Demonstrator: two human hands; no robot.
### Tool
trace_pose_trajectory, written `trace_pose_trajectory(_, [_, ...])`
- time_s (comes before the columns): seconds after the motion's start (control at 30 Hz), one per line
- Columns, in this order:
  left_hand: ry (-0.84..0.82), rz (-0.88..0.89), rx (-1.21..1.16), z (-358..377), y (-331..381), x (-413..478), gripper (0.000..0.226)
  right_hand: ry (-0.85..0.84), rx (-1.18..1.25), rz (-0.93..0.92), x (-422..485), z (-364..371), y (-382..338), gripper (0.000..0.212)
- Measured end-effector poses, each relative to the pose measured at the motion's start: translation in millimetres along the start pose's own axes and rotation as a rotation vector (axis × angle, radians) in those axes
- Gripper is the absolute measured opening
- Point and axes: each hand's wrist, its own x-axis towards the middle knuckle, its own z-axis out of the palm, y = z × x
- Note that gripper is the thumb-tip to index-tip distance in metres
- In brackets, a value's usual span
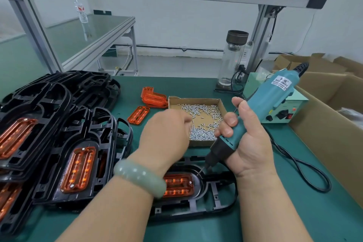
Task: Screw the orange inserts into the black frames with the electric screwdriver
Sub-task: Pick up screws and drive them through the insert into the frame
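A black frame point(216, 200) lies on the green mat in front of me with an orange insert point(179, 184) seated in it; a screw shows at the insert's right end. My right hand point(247, 139) grips the teal electric screwdriver point(261, 112), its bit tip hovering just above the frame to the right of the insert. My left hand point(167, 135), blurred, reaches with curled fingers into the cardboard box of screws point(220, 102); whether it holds a screw is hidden.
Stacks of black frames point(59, 108), some with orange inserts, fill the left side. Loose orange inserts point(153, 97) lie behind my left hand. A power unit point(284, 110), a glass bottle point(232, 59) and open cartons point(324, 124) stand at the right. The screwdriver's cable loops on the mat.
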Motion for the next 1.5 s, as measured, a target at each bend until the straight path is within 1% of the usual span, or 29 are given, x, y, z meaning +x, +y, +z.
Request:
trace_pose_trajectory(0.07, [-0.094, -0.031, 0.037, 7.4, 1.7, 23.0, 0.020, 0.004, 0.003, 0.004, 0.4, 0.3, -0.5, 0.023])
trace_pose_trajectory(0.17, [-0.258, -0.043, 0.155, 23.7, 2.4, 44.8, 0.018, 0.027, -0.001, 0.015, 1.3, 0.3, 0.6, 0.027])
trace_pose_trajectory(0.27, [-0.435, -0.035, 0.265, 34.0, 4.5, 55.3, 0.032, 0.043, 0.000, 0.023, 2.5, -0.7, 1.5, 0.029])
trace_pose_trajectory(0.33, [-0.545, -0.015, 0.358, 35.9, 7.4, 60.6, 0.050, 0.046, -0.002, 0.027, 3.1, -1.1, 1.7, 0.028])
trace_pose_trajectory(0.37, [-0.575, -0.002, 0.395, 36.3, 8.1, 63.1, 0.054, 0.046, -0.003, 0.031, 3.4, -1.2, 1.8, 0.028])
trace_pose_trajectory(0.4, [-0.578, 0.011, 0.413, 36.7, 8.0, 65.3, 0.053, 0.047, -0.004, 0.035, 3.5, -1.3, 1.9, 0.028])
trace_pose_trajectory(0.57, [-0.491, 0.047, 0.358, 40.8, 0.3, 68.4, 0.018, 0.051, -0.005, 0.043, 3.5, -0.8, 1.7, 0.029])
trace_pose_trajectory(0.63, [-0.455, 0.050, 0.362, 41.2, -2.0, 67.1, 0.014, 0.054, -0.004, 0.048, 3.3, -0.4, 1.7, 0.029])
trace_pose_trajectory(0.9, [-0.374, 0.016, 0.340, 39.0, -2.4, 61.7, 0.011, 0.050, -0.002, 0.064, 3.4, -1.2, 1.8, 0.031])
trace_pose_trajectory(0.93, [-0.366, 0.011, 0.322, 39.0, -2.8, 61.8, 0.012, 0.046, -0.003, 0.065, 3.5, -1.5, 1.9, 0.031])
trace_pose_trajectory(1.03, [-0.356, 0.005, 0.253, 37.6, -2.2, 60.5, 0.024, 0.037, 0.001, 0.070, 3.9, -2.1, 2.8, 0.030])
trace_pose_trajectory(1.1, [-0.337, -0.002, 0.180, 35.3, -1.8, 59.7, 0.020, 0.034, 0.005, 0.072, 4.2, -2.6, 3.1, 0.030])
trace_pose_trajectory(1.2, [-0.280, -0.004, 0.100, 33.9, -2.1, 59.8, 0.020, 0.025, 0.008, 0.081, 4.3, -3.1, 3.3, 0.030])
trace_pose_trajectory(1.3, [-0.240, -0.017, 0.064, 33.4, -2.8, 58.5, 0.037, 0.017, 0.013, 0.087, 4.1, -3.3, 3.4, 0.031])
trace_pose_trajectory(1.33, [-0.218, -0.023, 0.042, 32.8, -2.6, 57.9, 0.040, 0.016, 0.012, 0.087, 4.0, -3.4, 3.3, 0.030])
trace_pose_trajectory(1.43, [-0.145, -0.037, -0.042, 27.3, -0.8, 56.5, 0.029, 0.022, -0.002, 0.085, 4.0, -2.7, 3.6, 0.030])
trace_pose_trajectory(1.5, [-0.127, -0.004, -0.065, 23.8, 1.0, 51.9, 0.020, 0.030, -0.005, 0.088, 3.9, -2.2, 4.0, 0.030])
